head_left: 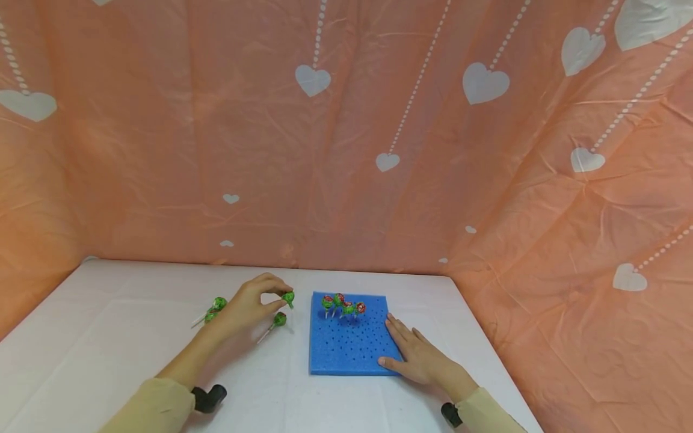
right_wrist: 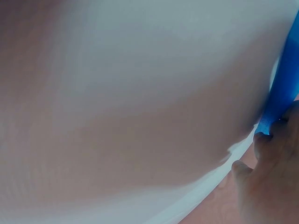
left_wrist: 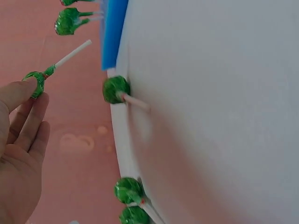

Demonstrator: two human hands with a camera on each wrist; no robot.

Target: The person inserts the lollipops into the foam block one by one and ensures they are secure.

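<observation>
My left hand [head_left: 251, 308] pinches a green-wrapped lollipop [head_left: 289, 297] by its candy head, above the table and left of the blue foam board [head_left: 330, 361]. In the left wrist view, thumb and fingers are on the held lollipop [left_wrist: 37, 84], and its white stick points up toward the board [left_wrist: 112, 35]. Several red-and-green lollipops [head_left: 348, 309] stand upright in the far part of the board, which is dotted with small holes. My right hand [head_left: 419, 356] rests with extended fingers on the board's right edge; the right wrist view shows its fingers along the blue side [right_wrist: 278, 100].
One loose lollipop [head_left: 279, 319] lies on the white-covered table [head_left: 135, 337], just below the left hand. Two more lollipops [head_left: 219, 303] lie to the left, partly behind that hand. An orange curtain [head_left: 346, 228] with white hearts hangs behind and to the sides.
</observation>
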